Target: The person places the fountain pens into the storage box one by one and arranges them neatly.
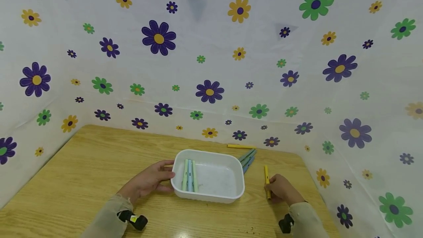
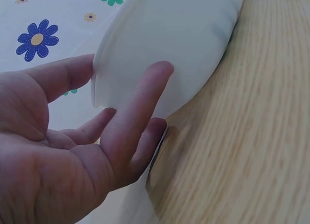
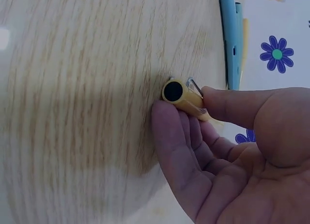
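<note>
My right hand (image 1: 279,188) pinches a yellow pen (image 1: 266,179) between thumb and fingers, at the right of the table. In the right wrist view the pen's round dark end (image 3: 173,91) and metal clip (image 3: 194,86) show. My left hand (image 1: 152,179) touches the left end of a white plastic tray (image 1: 211,196); its fingers rest against the rim and outer wall (image 2: 193,44). Inside the tray, at the left, lie light green pens (image 1: 195,177) with a light blue pen (image 1: 190,175) between them, side by side.
Beyond the tray's right end lies a small pile of grey-green pens (image 1: 246,155) and a blue pen (image 1: 249,165). Another yellow pen (image 1: 241,146) lies behind them, near the flowered cloth wall (image 1: 185,127). The cloth encloses the wooden table (image 1: 109,153) at the back and sides.
</note>
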The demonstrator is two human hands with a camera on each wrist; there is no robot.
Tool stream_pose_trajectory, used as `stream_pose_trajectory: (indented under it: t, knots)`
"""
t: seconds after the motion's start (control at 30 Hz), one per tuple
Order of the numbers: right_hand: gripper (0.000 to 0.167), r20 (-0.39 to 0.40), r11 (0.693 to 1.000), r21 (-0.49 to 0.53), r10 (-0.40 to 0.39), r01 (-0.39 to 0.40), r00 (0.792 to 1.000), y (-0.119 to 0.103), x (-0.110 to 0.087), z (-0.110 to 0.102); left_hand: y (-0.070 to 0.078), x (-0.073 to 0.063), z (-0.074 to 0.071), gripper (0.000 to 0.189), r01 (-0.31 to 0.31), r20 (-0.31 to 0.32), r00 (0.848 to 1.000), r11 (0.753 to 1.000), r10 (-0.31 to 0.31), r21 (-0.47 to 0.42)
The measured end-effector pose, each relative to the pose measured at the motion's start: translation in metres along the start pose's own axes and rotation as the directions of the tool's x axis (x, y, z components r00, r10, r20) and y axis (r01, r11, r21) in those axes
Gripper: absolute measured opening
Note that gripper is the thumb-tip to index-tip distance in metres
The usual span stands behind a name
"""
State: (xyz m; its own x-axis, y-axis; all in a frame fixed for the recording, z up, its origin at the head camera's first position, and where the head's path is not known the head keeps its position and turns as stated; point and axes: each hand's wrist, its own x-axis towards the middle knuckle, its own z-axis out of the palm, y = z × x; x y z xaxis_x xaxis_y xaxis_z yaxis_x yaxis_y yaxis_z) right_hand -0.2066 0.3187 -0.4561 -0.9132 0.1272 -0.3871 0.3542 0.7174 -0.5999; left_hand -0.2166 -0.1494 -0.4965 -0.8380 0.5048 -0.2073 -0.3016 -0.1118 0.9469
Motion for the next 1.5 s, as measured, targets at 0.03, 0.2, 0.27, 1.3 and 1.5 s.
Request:
stream_pose_trajectory:
  t: [0.03, 0.2, 0.27, 1.3, 1.5]
  knots:
    - [0.013, -0.007, 1.0, -0.019, -0.001, 0.001, 1.0, 0.0, 0.001, 0.0, 0.0, 0.0, 0.0, 0.073, 0.001, 0.001, 1.0, 1.0, -0.001, -0.001]
    - [0.023, -0.044, 0.991, -0.13, -0.037, 0.031, 0.998, 0.0, 0.004, 0.0, -0.001, 0.001, -0.001, 0.073, -0.006, 0.005, 1.0, 1.0, 0.006, -0.004]
    - [0.023, -0.057, 0.99, -0.138, -0.045, 0.037, 0.997, 0.001, 0.005, 0.001, -0.001, 0.001, -0.001, 0.073, -0.011, 0.012, 1.0, 1.0, 0.011, -0.006]
    - [0.067, -0.205, 0.941, 0.145, -0.274, 0.306, 0.94, 0.006, 0.004, -0.004, 0.001, 0.001, 0.0, 0.07, 0.004, 0.014, 1.0, 1.0, -0.003, -0.012]
    - [0.069, -0.205, 0.932, 0.183, -0.274, 0.312, 0.94, 0.0, 0.003, -0.004, 0.001, 0.001, 0.0, 0.07, 0.006, 0.012, 1.0, 1.0, -0.006, -0.008]
